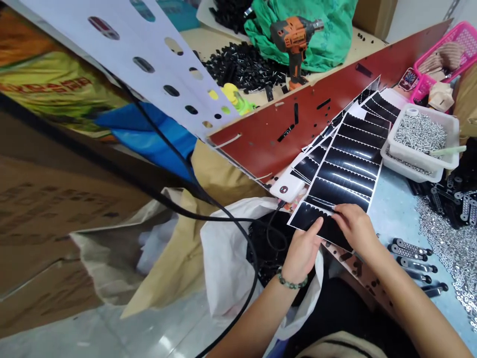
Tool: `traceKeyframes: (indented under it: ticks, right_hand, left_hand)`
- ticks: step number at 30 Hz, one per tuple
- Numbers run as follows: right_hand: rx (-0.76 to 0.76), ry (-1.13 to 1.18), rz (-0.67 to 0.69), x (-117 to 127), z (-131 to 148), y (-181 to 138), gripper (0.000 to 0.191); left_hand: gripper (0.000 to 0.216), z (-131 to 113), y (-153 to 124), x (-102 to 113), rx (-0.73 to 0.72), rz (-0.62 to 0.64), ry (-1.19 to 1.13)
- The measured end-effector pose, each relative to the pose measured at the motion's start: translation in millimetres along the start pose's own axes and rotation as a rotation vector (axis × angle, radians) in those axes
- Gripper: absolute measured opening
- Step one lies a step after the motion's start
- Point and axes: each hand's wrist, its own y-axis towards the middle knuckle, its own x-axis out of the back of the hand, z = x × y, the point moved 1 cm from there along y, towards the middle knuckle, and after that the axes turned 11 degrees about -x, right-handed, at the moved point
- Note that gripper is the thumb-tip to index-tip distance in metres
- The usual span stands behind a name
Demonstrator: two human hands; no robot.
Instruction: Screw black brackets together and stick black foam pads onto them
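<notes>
A long white backing sheet of glossy black stickers [348, 159], with scalloped edges on its rows, lies slanted over other sheets at the bench edge. My left hand [302, 251] grips its near end, thumb on top and fingers hidden underneath. My right hand [354, 226] bends over the same end, thumb and fingertips pinched at a black sticker strip [321, 203] in the lower rows. How far that strip is lifted off its backing cannot be made out. Beneath the sheets on the left, a white device [286, 188] with a cable shows partly.
White tubs of screws [421, 132] stand right of the sheets. Loose metal parts [443, 248] and black-handled pieces [417, 263] lie nearer. A red-brown board [268, 134] runs behind, with an orange impact driver [296, 44] beyond. Black cables [219, 199] cross above an open white sack [223, 258].
</notes>
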Motion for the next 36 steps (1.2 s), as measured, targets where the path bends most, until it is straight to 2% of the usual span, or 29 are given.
traceKeyframes:
  ticks: [4, 6, 8, 10, 11, 12, 13, 15, 16, 19, 21, 24, 26, 28, 30, 32, 33, 36]
  right_hand:
    - [-0.098, 0.076, 0.007, 3.2, -5.0, 8.2, 0.026]
    - [-0.156, 0.107, 0.022, 2.7, -8.0, 9.7, 0.027]
    - [-0.221, 0.124, 0.039, 0.6, -11.8, 10.6, 0.028]
    - [-0.285, 0.128, 0.046, -2.2, -16.0, 12.2, 0.030]
    - [-0.315, 0.132, 0.044, -3.2, -17.7, 13.4, 0.031]
    - [-0.342, 0.140, 0.041, -3.9, -18.9, 14.6, 0.032]
    - [-0.368, 0.155, 0.041, -3.9, -19.3, 15.6, 0.033]
    - [-0.395, 0.190, 0.010, -0.8, -16.9, 15.1, 0.035]
    - [-0.376, 0.197, -0.033, 2.5, -14.1, 12.9, 0.034]
    - [-0.157, 0.092, -0.175, 16.8, -2.1, -4.1, 0.027]
    - [-0.013, -0.050, -0.191, 26.7, 3.4, -21.2, 0.024]
    - [0.005, -0.145, -0.134, 41.4, 1.5, -45.0, 0.058]
    - [-0.038, -0.098, -0.100, 52.4, -3.3, -55.8, 0.074]
    - [-0.071, -0.060, -0.089, 64.1, -7.0, -62.7, 0.065]
    - [-0.068, -0.054, -0.091, 76.2, -8.7, -68.1, 0.036]
    - [-0.042, -0.019, -0.088, 88.9, -11.1, -75.4, 0.010]
    - [-0.052, 0.028, -0.111, 95.7, -13.8, -80.5, 0.003]
    - [-0.251, 0.252, -0.315, 116.1, -31.2, -102.2, 0.012]
  left_hand:
    - [0.041, 3.8, -7.7, 8.9, 0.037, 0.003, 0.003]
    - [0.031, 3.7, -24.3, 18.4, 0.156, 0.036, 0.000]
    - [0.027, 1.0, -47.6, 27.5, 0.400, 0.173, 0.039]
    - [0.033, -5.4, -69.4, 31.2, 0.663, 0.434, 0.116]
    - [0.035, -9.9, -75.8, 30.2, 0.711, 0.533, 0.139]
    - [0.035, -14.5, -77.6, 27.1, 0.682, 0.578, 0.130]
    - [0.035, -18.6, -74.8, 22.4, 0.596, 0.566, 0.102]
    - [0.039, -23.0, -58.6, 10.4, 0.375, 0.443, 0.037]
    - [0.040, -22.5, -48.0, 3.9, 0.314, 0.394, 0.025]
    - [0.040, -12.5, -20.1, -13.7, 0.289, 0.373, 0.020]
    - [0.038, -3.8, -11.1, -21.8, 0.255, 0.380, 0.039]
    - [0.034, 5.5, -11.4, -28.2, 0.164, 0.381, 0.169]
    - [0.034, 9.2, -15.3, -31.3, 0.131, 0.465, 0.298]
    - [0.035, 12.3, -18.2, -35.2, 0.088, 0.611, 0.420]
    - [0.037, 16.2, -19.2, -40.5, 0.040, 0.746, 0.509]
    - [0.040, 20.9, -19.0, -46.0, 0.015, 0.808, 0.539]
    - [0.042, 22.9, -18.9, -48.4, -0.002, 0.804, 0.549]
    - [0.042, 26.8, -21.8, -53.4, -0.181, 0.801, 0.687]
